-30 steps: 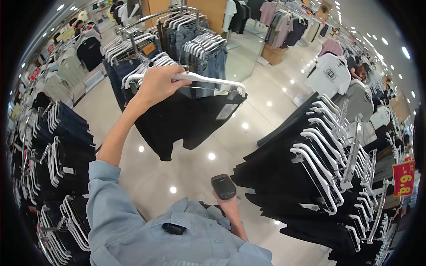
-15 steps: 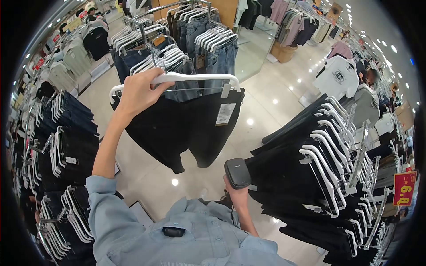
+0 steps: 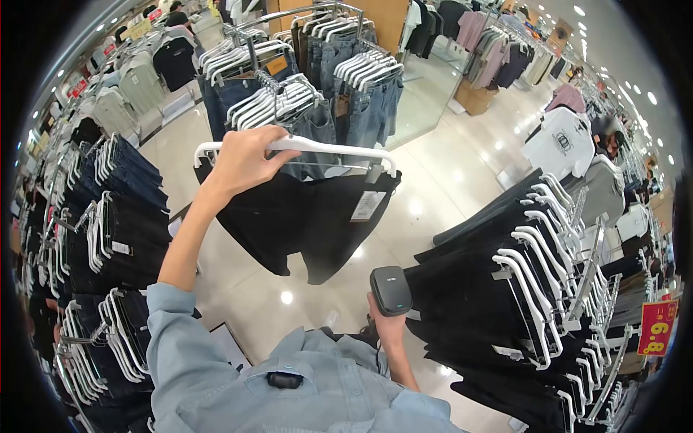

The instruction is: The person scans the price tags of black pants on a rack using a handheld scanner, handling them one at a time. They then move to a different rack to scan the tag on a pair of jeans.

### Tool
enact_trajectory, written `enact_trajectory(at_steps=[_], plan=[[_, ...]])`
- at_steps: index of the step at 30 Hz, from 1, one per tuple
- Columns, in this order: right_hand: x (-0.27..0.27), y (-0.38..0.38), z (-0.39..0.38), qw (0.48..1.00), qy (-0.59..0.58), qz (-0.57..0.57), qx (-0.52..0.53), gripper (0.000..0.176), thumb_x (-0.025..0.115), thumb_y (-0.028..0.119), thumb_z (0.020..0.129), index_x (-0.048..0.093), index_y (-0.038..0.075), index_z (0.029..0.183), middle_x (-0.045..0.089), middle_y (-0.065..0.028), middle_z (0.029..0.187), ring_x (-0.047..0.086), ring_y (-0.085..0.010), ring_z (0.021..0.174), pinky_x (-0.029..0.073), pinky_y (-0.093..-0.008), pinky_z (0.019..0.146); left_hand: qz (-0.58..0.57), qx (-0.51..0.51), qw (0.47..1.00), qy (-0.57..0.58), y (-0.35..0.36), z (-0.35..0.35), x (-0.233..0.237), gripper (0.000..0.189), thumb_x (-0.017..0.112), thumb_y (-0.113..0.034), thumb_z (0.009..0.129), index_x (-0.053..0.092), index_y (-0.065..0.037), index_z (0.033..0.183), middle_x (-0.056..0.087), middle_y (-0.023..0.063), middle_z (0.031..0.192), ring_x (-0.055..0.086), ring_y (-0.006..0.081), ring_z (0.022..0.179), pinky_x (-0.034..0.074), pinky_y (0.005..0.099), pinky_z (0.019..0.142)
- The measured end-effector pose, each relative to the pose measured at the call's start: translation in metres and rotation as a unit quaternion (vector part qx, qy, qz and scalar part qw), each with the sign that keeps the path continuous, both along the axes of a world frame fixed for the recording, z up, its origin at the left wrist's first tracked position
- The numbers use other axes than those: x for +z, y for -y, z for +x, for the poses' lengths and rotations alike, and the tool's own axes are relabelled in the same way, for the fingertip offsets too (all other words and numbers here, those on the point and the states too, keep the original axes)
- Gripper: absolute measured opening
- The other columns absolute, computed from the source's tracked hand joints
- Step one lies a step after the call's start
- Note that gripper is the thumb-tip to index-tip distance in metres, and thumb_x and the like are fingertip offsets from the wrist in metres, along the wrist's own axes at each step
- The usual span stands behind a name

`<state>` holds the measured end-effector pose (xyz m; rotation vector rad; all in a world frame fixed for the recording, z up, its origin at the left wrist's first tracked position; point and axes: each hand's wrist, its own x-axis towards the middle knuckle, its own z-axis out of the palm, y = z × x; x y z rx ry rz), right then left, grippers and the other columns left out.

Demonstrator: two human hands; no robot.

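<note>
My left hand [image 3: 249, 162] is closed round the middle of a white hanger [image 3: 336, 147], held up in front of me. From its clips hang black trousers [image 3: 289, 216], with a white tag [image 3: 368, 206] near the right clip. In my right hand [image 3: 390, 328], lower down, is a dark grey handheld barcode scanner [image 3: 390, 291] with a small green light on its head. The scanner is below the trousers and apart from them, close to black garments on the right rack. My right fingers are partly hidden under it.
At right, a rack holds several black trousers [image 3: 462, 296] on white hangers, with a red price sign [image 3: 658, 328] beyond. Jeans [image 3: 372, 101] hang on a rack ahead. More racked trousers [image 3: 133, 252] line the left. Shiny tiled floor [image 3: 426, 173] runs between the racks.
The view has shifted a little, so most of the scene sits further right and lower. The hanger tips slightly down at its right end. A green light now shows on the scanner.
</note>
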<state>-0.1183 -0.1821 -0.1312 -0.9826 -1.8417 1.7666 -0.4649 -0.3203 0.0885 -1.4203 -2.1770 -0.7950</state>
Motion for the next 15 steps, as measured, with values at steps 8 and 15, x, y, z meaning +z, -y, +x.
enact_trajectory(at_steps=[8, 15], plan=[[0.009, 0.009, 0.0, 0.999, 0.005, -0.048, 0.0, 0.017, 0.08, 0.016, 0.091, 0.068, 0.003, 0.09, 0.062, 0.0009, 0.073, 0.055, -0.0083, 0.063, 0.045, -0.0289, 0.058, -0.032, -0.003, 0.999, -0.003, 0.001, -0.001, 0.002, 0.028, 0.083, -0.029, 0.082, 0.076, -0.006, 0.097, 0.072, 0.0081, 0.08, 0.068, 0.0253, 0.064, 0.051, 0.0357, 0.059], [0.009, 0.017, -0.004, 0.999, 0.0, -0.045, -0.027, 0.019, 0.08, 0.018, 0.092, 0.066, 0.005, 0.088, 0.059, 0.0028, 0.068, 0.052, -0.0063, 0.058, 0.04, -0.027, 0.053, -0.037, -0.014, 0.998, -0.039, 0.006, -0.007, 0.001, 0.032, 0.086, -0.027, 0.081, 0.075, -0.004, 0.1, 0.071, 0.0081, 0.08, 0.067, 0.0236, 0.06, 0.052, 0.0327, 0.057]])
